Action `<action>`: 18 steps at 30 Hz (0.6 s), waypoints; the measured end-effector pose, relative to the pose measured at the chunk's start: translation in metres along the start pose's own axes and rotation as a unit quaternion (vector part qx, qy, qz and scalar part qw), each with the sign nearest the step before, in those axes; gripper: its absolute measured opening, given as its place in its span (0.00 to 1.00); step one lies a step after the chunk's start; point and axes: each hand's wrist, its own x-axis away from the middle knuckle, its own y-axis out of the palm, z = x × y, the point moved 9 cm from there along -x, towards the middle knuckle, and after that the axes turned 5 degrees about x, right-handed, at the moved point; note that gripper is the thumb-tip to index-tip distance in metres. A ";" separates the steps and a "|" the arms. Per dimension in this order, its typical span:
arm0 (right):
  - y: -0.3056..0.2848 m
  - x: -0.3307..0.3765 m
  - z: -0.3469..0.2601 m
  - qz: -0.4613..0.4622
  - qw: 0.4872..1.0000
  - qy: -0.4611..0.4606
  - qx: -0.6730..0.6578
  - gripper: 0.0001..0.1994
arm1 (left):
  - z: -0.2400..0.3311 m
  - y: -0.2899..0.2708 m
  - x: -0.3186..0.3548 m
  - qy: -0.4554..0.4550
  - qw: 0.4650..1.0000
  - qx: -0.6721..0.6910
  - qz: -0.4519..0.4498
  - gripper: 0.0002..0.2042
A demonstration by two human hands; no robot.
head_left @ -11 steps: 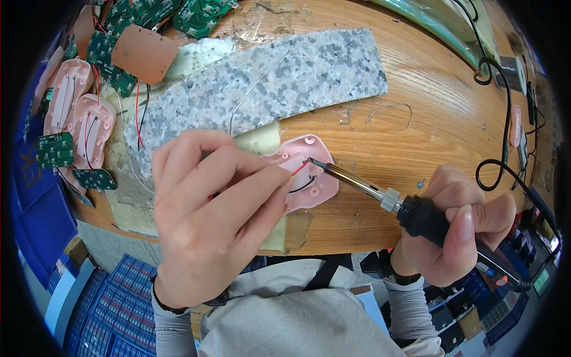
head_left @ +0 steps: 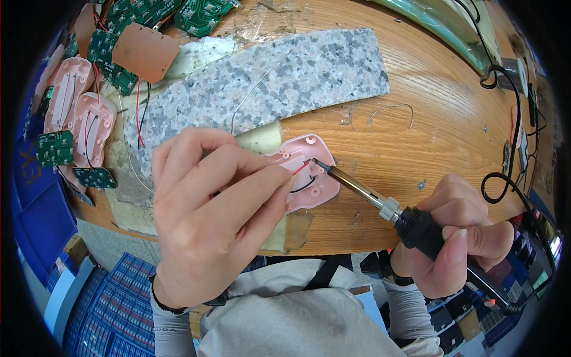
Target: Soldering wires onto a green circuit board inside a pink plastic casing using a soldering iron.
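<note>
My left hand [head_left: 217, 202] pinches a short red wire [head_left: 302, 168] over a pink plastic shell [head_left: 321, 189] that lies on the wooden table. The hand covers the shell's left part. A black wire [head_left: 304, 185] curves inside the shell, below the red one. In my right hand [head_left: 461, 244] is a soldering iron [head_left: 419, 227] with a black handle and a metal shaft. Its tip is beside the end of the red wire, at a small metal contact in the shell; whether they touch I cannot tell.
A speckled stone slab [head_left: 309, 71] lies behind the shell, with a thin solder wire [head_left: 256, 83] across it. Green circuit boards [head_left: 110, 59] and more pink shells [head_left: 92, 128] crowd the left. The iron's black cord [head_left: 516, 119] loops at the right.
The soldering iron's tip has shifted slightly right, away from the red wire's end. My right hand and the handle have dropped a little, and the cord has swung. My left hand holds still.
</note>
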 end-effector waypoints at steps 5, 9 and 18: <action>0.002 -0.001 -0.002 -0.016 1.000 -0.001 0.003 0.07 | 0.000 0.001 -0.001 0.001 1.000 -0.004 -0.005 0.08; 0.000 -0.001 -0.001 -0.006 1.000 0.010 0.010 0.06 | 0.001 0.000 -0.002 0.003 1.000 -0.003 -0.004 0.08; -0.013 0.003 0.007 0.099 0.993 0.021 -0.054 0.05 | -0.003 0.002 0.004 -0.012 1.000 0.018 0.006 0.08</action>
